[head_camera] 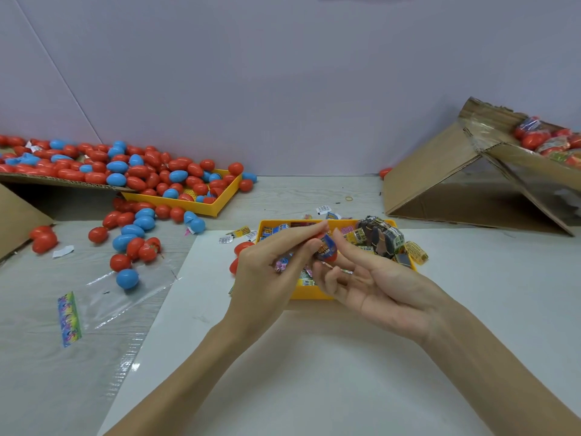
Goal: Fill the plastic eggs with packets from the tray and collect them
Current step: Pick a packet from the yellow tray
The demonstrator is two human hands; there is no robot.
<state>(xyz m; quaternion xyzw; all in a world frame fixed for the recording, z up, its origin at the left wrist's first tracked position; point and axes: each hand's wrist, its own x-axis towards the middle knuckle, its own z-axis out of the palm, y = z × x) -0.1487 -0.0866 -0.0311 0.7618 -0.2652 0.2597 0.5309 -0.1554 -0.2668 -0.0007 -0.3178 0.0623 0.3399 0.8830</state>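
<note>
The left hand (270, 262) pinches a red egg (327, 248) stuffed with a packet, its long axis roughly upright. The right hand (371, 284) lies just beside it, fingers relaxed and holding nothing, though the egg's other half may be hidden.

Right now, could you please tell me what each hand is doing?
Left hand: pinches a red plastic egg.
Right hand: fingers relaxed, touching the egg, gripping nothing.
</note>
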